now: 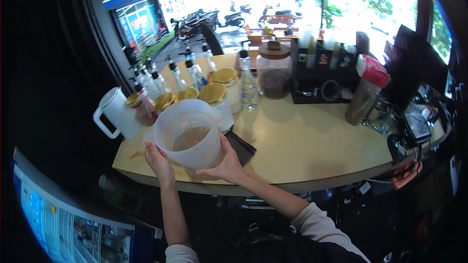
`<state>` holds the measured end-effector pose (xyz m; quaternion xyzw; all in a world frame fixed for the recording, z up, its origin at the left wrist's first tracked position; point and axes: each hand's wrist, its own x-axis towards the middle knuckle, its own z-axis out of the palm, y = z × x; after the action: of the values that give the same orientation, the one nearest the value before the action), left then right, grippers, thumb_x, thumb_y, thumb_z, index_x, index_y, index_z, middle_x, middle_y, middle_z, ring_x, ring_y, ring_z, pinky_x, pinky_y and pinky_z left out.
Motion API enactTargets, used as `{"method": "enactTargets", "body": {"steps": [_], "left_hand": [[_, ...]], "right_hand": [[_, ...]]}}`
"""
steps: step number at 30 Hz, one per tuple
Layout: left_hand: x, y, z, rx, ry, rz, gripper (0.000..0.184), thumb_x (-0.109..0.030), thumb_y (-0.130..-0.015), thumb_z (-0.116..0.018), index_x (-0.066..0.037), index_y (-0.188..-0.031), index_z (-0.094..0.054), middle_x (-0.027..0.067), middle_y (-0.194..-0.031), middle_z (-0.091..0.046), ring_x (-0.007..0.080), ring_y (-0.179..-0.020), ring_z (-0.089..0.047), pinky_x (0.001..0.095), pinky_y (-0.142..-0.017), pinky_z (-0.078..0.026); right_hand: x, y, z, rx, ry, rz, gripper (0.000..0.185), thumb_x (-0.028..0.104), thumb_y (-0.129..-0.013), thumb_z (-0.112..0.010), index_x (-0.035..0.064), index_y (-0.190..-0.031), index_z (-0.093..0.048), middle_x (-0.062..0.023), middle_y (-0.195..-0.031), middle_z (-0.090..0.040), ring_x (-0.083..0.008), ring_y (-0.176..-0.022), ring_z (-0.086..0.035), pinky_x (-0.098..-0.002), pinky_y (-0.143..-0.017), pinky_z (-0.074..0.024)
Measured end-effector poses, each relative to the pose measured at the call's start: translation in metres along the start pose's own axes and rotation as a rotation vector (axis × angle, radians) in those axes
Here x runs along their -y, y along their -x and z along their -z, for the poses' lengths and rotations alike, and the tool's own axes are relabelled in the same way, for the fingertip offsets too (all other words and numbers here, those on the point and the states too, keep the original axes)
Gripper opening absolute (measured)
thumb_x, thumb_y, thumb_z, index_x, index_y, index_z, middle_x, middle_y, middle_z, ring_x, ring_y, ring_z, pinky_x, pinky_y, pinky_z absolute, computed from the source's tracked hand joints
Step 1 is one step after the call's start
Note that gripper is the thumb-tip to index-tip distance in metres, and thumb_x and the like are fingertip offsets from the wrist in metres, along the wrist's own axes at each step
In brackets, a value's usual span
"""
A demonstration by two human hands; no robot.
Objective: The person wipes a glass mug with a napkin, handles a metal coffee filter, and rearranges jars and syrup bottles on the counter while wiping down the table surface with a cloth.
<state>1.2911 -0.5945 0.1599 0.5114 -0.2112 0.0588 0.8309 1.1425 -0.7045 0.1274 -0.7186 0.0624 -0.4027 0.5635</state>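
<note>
A translucent white plastic pitcher (195,153) is held over the front left of the counter, tipped so that its open top faces me. Some brownish, cloudy liquid shows at the bottom of it. My left hand (158,161) grips the pitcher at its left side, where the handle seems to be. Around the lower right side, my right hand (226,163) is wrapped with the thumb underneath. Just behind the pitcher stand jars with gold lids (213,93). A dark flat item (240,147) lies on the counter to the right of my right hand.
The wooden counter (302,151) carries several pump bottles (176,75), a white jug (117,112), a clear pump bottle (248,85) and a large lidded jar (274,73). A black organizer (321,70) with cups stands behind. On the right are a pink-topped container (365,92) and a dark machine (414,122).
</note>
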Motion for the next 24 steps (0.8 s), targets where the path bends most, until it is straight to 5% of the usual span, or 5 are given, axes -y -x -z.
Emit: {"method": "enactTargets", "body": {"steps": [6,9,10,12,24], "left_hand": [[-0.007,0.049,-0.067,0.108,0.041,0.086,0.043,-0.049,-0.095,-0.045,-0.011,-0.076,-0.050,-0.0071,-0.066,-0.040,0.0037,-0.061,-0.034,0.0207,-0.057,-0.028],[0.005,0.077,-0.104,0.306,0.052,0.213,0.064,-0.052,-0.093,-0.042,0.003,-0.124,-0.047,0.0128,-0.125,-0.053,0.0211,-0.116,-0.050,0.0352,-0.099,-0.038],[0.006,0.091,-0.122,0.350,0.108,0.234,0.062,-0.051,-0.093,-0.043,0.003,-0.124,-0.047,0.0118,-0.124,-0.054,0.0197,-0.115,-0.051,0.0341,-0.098,-0.038],[0.001,0.127,-0.168,0.319,0.230,0.211,0.042,-0.050,-0.092,-0.048,-0.010,-0.081,-0.051,-0.0058,-0.068,-0.042,0.0049,-0.062,-0.035,0.0214,-0.059,-0.029],[0.034,0.280,-0.328,0.653,0.375,0.341,0.037,-0.041,-0.096,-0.048,-0.010,-0.075,-0.048,-0.0038,-0.066,-0.041,0.0048,-0.061,-0.034,0.0217,-0.057,-0.027]], "right_hand": [[0.024,0.026,0.086,-0.084,0.037,-0.020,0.115,0.030,-0.050,-0.091,0.0014,-0.140,-0.026,-0.0148,-0.133,-0.043,-0.0252,-0.126,-0.040,-0.0386,-0.106,-0.0319],[0.036,0.044,0.139,-0.159,0.143,0.002,0.116,0.032,-0.049,-0.090,-0.0020,-0.139,-0.026,-0.0192,-0.131,-0.043,-0.0282,-0.124,-0.043,-0.0391,-0.103,-0.0360],[0.040,0.052,0.157,-0.179,0.160,0.000,0.116,0.032,-0.049,-0.090,-0.0020,-0.139,-0.026,-0.0192,-0.131,-0.043,-0.0282,-0.124,-0.043,-0.0391,-0.103,-0.0360],[0.045,0.068,0.193,-0.240,0.189,-0.016,0.108,0.027,-0.050,-0.090,0.0018,-0.137,-0.031,-0.0139,-0.130,-0.046,-0.0250,-0.124,-0.042,-0.0379,-0.105,-0.0331],[0.075,0.158,0.383,-0.464,0.304,-0.098,0.105,0.023,-0.050,-0.090,-0.0015,-0.135,-0.033,-0.0153,-0.127,-0.047,-0.0248,-0.120,-0.045,-0.0372,-0.103,-0.0353]]}}
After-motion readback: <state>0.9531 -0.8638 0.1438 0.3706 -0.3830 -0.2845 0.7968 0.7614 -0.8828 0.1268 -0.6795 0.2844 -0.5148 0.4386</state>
